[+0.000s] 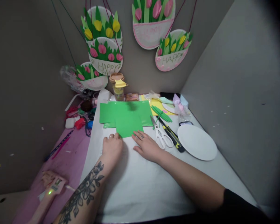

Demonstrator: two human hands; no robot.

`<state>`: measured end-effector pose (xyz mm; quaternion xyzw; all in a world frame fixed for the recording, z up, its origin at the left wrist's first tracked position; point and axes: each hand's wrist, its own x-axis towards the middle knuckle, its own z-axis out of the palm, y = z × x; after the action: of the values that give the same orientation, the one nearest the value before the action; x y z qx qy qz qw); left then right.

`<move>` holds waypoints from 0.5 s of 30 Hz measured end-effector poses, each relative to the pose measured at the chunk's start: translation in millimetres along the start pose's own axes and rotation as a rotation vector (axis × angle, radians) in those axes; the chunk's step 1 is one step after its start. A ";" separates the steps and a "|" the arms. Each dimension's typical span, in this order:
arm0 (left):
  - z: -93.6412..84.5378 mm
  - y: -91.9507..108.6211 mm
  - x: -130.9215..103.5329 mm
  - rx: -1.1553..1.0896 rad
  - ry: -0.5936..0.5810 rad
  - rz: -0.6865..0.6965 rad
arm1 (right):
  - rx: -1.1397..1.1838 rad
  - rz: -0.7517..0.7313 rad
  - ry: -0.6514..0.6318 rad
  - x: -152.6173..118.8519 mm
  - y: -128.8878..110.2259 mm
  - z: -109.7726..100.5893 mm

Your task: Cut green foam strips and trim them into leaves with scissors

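A green sheet of paper [128,124] lies flat in front of me, overlapping larger green sheets [107,112] behind it. My left hand [112,146] is curled closed at its near left corner, with the fingertips on the edge. Fingers stretched out, my right hand [146,145] rests by the near right corner, its fingertips touching the paper. Just right of that hand lie white-handled scissors [162,138], blades pointing away, and a black and yellow utility knife [171,135]. Cut green paper leaves [162,114] sit beyond the scissors.
A white paper plate [197,142] lies at the right. At the back stand a lidded cup [118,88] and yellow paper [156,105]. A pink glue gun [57,183] is at lower left. Decorated paper-plate baskets [106,63] hang on the wall. Grey partitions enclose both sides.
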<state>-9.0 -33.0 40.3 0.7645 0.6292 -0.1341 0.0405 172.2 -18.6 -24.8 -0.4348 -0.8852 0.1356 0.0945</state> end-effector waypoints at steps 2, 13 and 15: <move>0.2 -1.9 -0.6 0.001 0.007 0.007 | -0.001 0.000 -0.004 0.1 -0.1 -0.5; 1.7 -5.3 -1.9 -0.051 -0.027 -0.043 | -0.002 0.005 -0.011 0.3 0.8 1.4; 3.3 -4.5 -0.9 -0.054 -0.003 -0.047 | 0.001 0.005 -0.014 0.5 1.0 1.7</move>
<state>-14.1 -33.7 37.8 0.7478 0.6505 -0.1193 0.0587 172.2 -17.9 -26.8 -0.4361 -0.8847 0.1392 0.0883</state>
